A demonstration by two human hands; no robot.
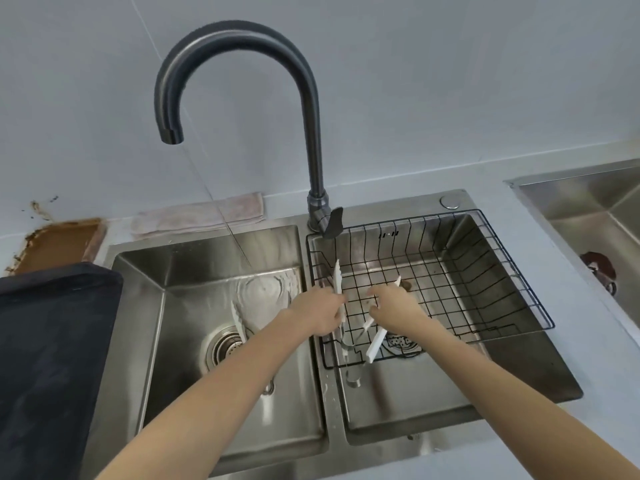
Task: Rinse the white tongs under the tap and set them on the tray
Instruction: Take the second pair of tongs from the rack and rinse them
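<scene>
The left hand [320, 311] had its grip closed on one pair of white tongs [337, 289], held nearly upright at the near left corner of the black wire basket [512, 271] that sat in the right basin. The right hand [394, 306] had its grip closed on a second white piece [375, 344], slanting down toward the near side of the basket; whether this was another pair of tongs or the other arm of the same pair could not be told. A further white utensil [239, 322] lay in the left basin beside the drain [225, 346].

Water ran in a thin stream from the tap [242, 84] and struck the floor of the left basin [194, 278], well to the left of both hands. So the tongs were not yet under the water.

To do this step well, it seemed best to carry the tongs left over the divider and into the stream, tips pointing down so the water ran off them, and to turn them so that both faces and the hinge got wet. Squeezing them open and shut under the flow would probably clear the inner sides. Lifting them clear of the basket wires first would avoid a snag.

The dark tray [52, 341] sat on the counter [554, 306] at the left, just beside the left basin, so the wet tongs would only need a short move further left. A brief shake over the basin would likely keep drips off the counter.
</scene>
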